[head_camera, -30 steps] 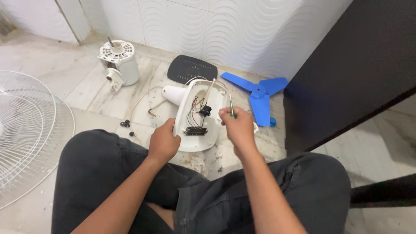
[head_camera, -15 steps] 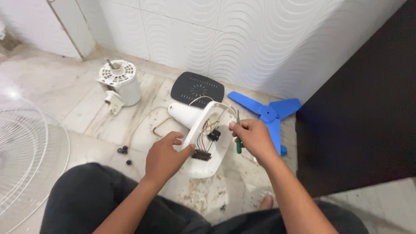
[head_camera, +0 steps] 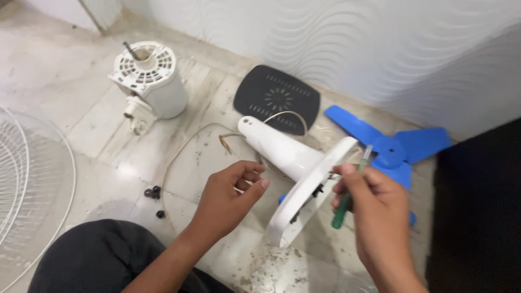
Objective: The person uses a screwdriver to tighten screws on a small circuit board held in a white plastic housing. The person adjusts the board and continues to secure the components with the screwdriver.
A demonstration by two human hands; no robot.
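Observation:
A white fan base [head_camera: 296, 179] with a tapered neck lies tipped on its edge on the floor, its underside turned toward me with dark parts showing inside. My right hand [head_camera: 372, 203] grips a green-handled screwdriver [head_camera: 350, 190] held against the rim of the base. My left hand [head_camera: 230, 195] hovers just left of the base, fingers curled and apart, holding nothing. A thin wire [head_camera: 228, 138] curls out from beside the neck.
A white fan motor [head_camera: 149, 81] stands at the back left. A black oval cover [head_camera: 277, 97] and a blue fan blade [head_camera: 388, 144] lie near the wall. A white wire guard [head_camera: 32, 184] lies at left. Small black parts [head_camera: 153, 192] sit on the tiles.
The base has been tipped up from lying open to standing on its edge. My left hand has come off it. The view has moved closer.

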